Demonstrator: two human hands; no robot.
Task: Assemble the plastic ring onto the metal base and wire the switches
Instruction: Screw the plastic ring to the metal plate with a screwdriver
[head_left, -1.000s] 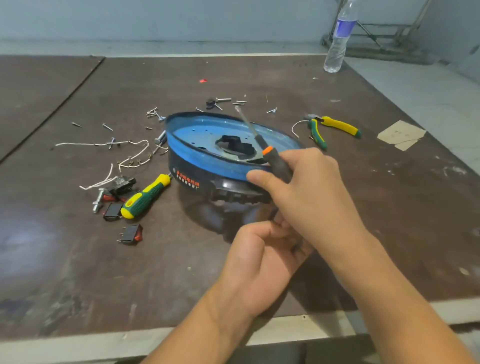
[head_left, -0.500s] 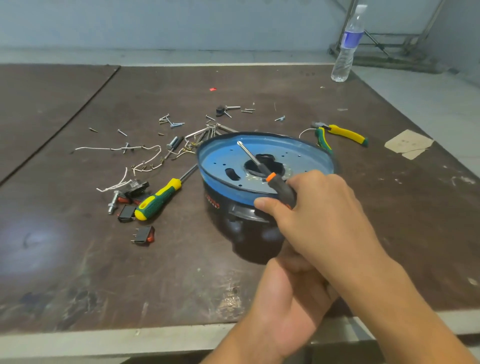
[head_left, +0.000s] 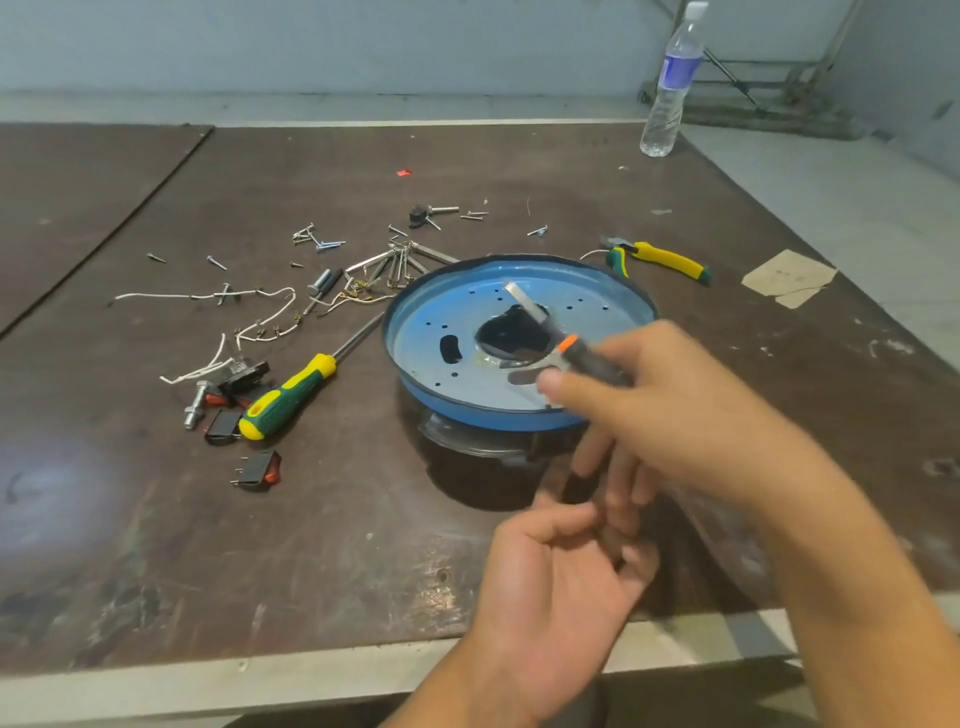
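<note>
Blue metal base (head_left: 457, 364) sits on the dark bench (head_left: 156, 519), a bit right of the middle, with its open side up. I see a big dark hole in its middle and small holes around it. A black plastic ring (head_left: 467, 441) peeks out under its near edge, and I cannot tell how well the two fit together. My right hand (head_left: 670, 415) is over the near right side of the base, and its grip is closed around a screwdriver with an orange collar (head_left: 569, 343). The metal tip of that tool points up and away from me, above the hole. My left hand (head_left: 561, 582) is low, near the front edge of the bench, with the fingers half curled and loose; it looks blurry, and I cannot tell if there is anything small inside it. To the left of the base lies a green and yellow screwdriver (head_left: 291, 397). Just beside its handle are black and red switches (head_left: 257, 470), white wires (head_left: 260, 322) and a bolt (head_left: 195, 408). Loose screws (head_left: 317, 239) are scattered farther back. Yellow and green pliers (head_left: 660, 260) lie past the base on the right. A water bottle (head_left: 670, 83) stands at the far right edge.
</note>
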